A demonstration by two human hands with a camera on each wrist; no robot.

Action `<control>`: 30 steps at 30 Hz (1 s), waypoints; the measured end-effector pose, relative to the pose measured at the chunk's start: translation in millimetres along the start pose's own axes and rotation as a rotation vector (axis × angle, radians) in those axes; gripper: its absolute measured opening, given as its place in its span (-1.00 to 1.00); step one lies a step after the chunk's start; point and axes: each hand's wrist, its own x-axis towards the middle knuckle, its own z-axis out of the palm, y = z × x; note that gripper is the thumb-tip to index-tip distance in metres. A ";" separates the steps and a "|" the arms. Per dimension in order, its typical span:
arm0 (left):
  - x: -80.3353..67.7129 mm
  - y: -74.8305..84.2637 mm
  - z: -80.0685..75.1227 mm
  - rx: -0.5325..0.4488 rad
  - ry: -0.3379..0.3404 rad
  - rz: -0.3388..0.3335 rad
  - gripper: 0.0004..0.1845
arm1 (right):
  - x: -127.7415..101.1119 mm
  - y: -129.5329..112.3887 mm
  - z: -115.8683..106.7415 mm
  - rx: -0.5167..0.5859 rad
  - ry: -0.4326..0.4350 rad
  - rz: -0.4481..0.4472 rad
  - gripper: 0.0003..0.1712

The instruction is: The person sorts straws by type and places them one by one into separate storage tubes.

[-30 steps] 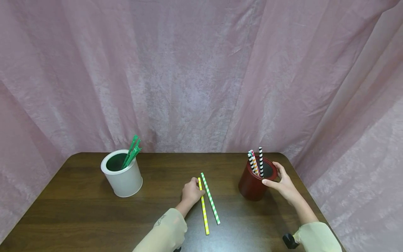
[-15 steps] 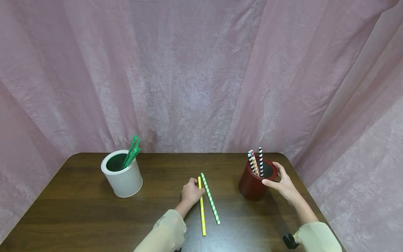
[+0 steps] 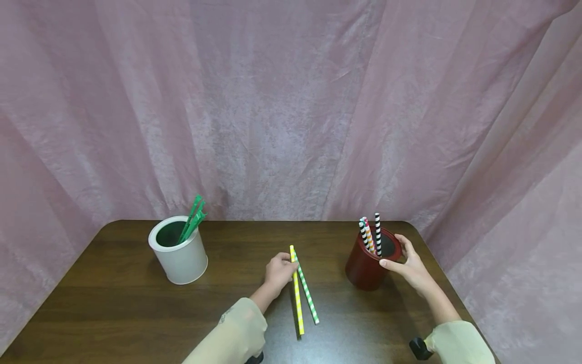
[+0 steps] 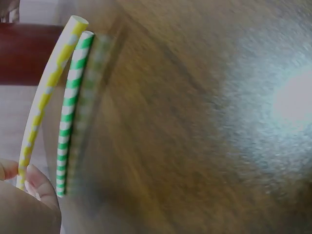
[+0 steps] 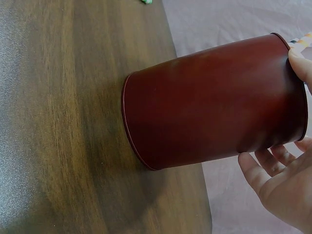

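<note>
My left hand (image 3: pixel 279 273) pinches a yellow-and-white striped paper straw (image 3: pixel 297 298) near its far end, and the straw is lifted a little off the table, casting a shadow beside it. A green-and-white striped straw (image 3: pixel 307 293) lies on the table just to its right. With thumb and fingers spread around the upper part, my right hand (image 3: pixel 411 266) holds a dark red cup (image 3: pixel 365 270) that stands on the table. Several striped straws (image 3: pixel 370 237) lean in that cup. The right wrist view shows the fingers on the red cup's side (image 5: pixel 209 105).
A white cup (image 3: pixel 184 263) with a dark green inside stands at the left of the table, holding several green straws (image 3: pixel 193 222). The brown wooden table (image 3: pixel 113 303) ends at a pink curtain (image 3: pixel 273 126) behind it.
My left hand has raised the yellow-and-white straw off the table and shifted it slightly forward and right, closer to the green one. The right hand stays on the red cup.
</note>
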 end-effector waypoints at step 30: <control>-0.9 80.1 4.7 -0.225 -0.045 -0.012 -0.73 | 0.3 0.5 0.8 -0.003 0.005 -0.007 -0.10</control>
